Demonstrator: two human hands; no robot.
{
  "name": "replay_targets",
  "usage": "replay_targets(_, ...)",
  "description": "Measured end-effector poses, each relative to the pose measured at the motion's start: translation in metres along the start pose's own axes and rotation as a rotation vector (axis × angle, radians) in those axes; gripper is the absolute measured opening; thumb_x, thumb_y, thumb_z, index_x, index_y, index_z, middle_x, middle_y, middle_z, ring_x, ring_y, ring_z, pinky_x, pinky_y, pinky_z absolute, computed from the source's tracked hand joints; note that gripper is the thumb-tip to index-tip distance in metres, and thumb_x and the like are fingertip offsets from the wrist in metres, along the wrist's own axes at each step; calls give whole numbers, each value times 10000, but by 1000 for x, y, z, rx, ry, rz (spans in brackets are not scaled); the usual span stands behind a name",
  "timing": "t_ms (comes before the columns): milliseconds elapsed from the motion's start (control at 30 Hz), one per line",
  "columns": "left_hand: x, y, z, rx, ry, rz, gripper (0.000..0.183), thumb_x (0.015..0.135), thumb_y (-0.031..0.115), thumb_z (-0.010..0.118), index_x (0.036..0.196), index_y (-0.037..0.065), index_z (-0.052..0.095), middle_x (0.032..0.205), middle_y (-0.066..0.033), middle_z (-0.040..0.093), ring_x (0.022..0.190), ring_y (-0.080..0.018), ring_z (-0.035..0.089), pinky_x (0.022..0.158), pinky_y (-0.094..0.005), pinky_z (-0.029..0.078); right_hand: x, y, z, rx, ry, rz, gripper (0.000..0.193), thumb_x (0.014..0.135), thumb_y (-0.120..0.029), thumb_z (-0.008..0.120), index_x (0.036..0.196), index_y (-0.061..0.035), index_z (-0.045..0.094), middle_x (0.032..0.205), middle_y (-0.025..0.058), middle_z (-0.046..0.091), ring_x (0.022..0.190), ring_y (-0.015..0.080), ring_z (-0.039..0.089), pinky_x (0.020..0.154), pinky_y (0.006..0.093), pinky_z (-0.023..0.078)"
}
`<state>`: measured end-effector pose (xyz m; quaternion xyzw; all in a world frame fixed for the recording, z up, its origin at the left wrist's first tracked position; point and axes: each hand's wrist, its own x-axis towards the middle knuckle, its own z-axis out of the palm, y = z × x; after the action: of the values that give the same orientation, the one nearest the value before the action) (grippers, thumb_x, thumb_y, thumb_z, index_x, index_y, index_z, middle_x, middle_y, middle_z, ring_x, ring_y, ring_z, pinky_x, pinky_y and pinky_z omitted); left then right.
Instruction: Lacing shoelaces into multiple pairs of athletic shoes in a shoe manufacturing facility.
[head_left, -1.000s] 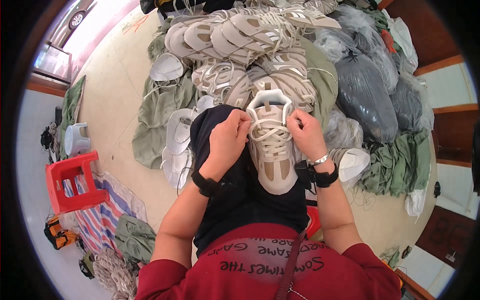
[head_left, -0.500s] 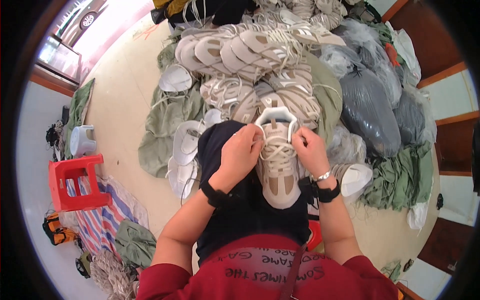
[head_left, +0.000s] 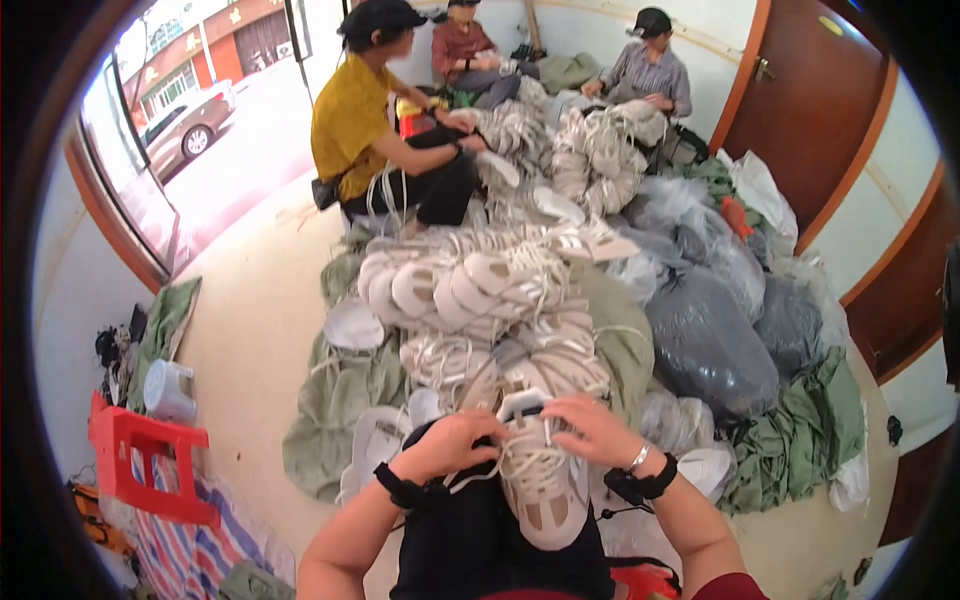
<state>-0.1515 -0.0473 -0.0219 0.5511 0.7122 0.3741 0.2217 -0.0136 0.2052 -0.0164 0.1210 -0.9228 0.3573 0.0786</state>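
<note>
A beige and white sneaker [head_left: 545, 500] rests on my dark-trousered lap, toe toward me, its pale laces crossed over the tongue. My left hand [head_left: 452, 447] curls its fingers closed at the left edge of the shoe's collar. One loose lace end [head_left: 465, 482] trails out below that hand. On the other side, my right hand [head_left: 597, 430] reaches over the collar with fingers stretched out, touching the shoe near the tongue. The fingertips partly hide the top eyelets.
Ahead lies a large heap of similar sneakers [head_left: 460, 290] on green cloth. Grey plastic bags [head_left: 705, 340] fill the right side. A red stool [head_left: 150, 465] and a white stool [head_left: 170, 390] stand left. A person in a yellow top [head_left: 355, 125] and two others handle shoes beyond.
The view has tilted up, bringing three people into sight. My fists have left the shoe's sides; the right fingers now stretch over the collar, and a loose lace shows at the left.
</note>
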Motion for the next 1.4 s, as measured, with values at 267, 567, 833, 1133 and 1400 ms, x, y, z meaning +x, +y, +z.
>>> replay_targets(267,3,-4,-19,-22,-169,15,270,800,133,735,1058,92,665,1001,-96,624,998,-304,596,887,-378,472,16,8,-28,77,-265,-33,360,808,-233,704,1095,-72,557,1141,134,554,1120,336,509,975,392,414)
replay_targets(567,18,-16,-23,37,-272,71,245,793,159,745,1018,88,678,963,-103,611,964,-312,589,857,-394,465,41,22,-37,117,-564,-121,370,825,-256,729,1125,-100,578,1143,104,539,1132,295,496,1000,386,388)
replay_targets(833,22,-16,-14,115,-256,88,199,827,253,716,939,89,694,896,-109,597,893,-315,583,796,-405,456,47,32,-21,16,-555,-188,218,815,-312,714,898,-116,668,940,61,571,972,268,494,889,374,400)
replay_targets(1133,39,-17,0,220,-125,24,251,786,325,638,717,90,693,775,-124,637,810,-353,616,745,-452,497,61,9,-3,-404,-459,-91,193,733,-270,588,661,-108,661,777,77,605,827,297,573,732,432,453)
replay_targets(1400,33,-7,10,344,-274,-78,189,734,261,638,703,80,683,749,-139,636,772,-347,606,732,-439,494,56,-4,13,-312,-486,3,173,696,-248,606,651,-90,662,765,103,625,822,326,580,699,433,469)
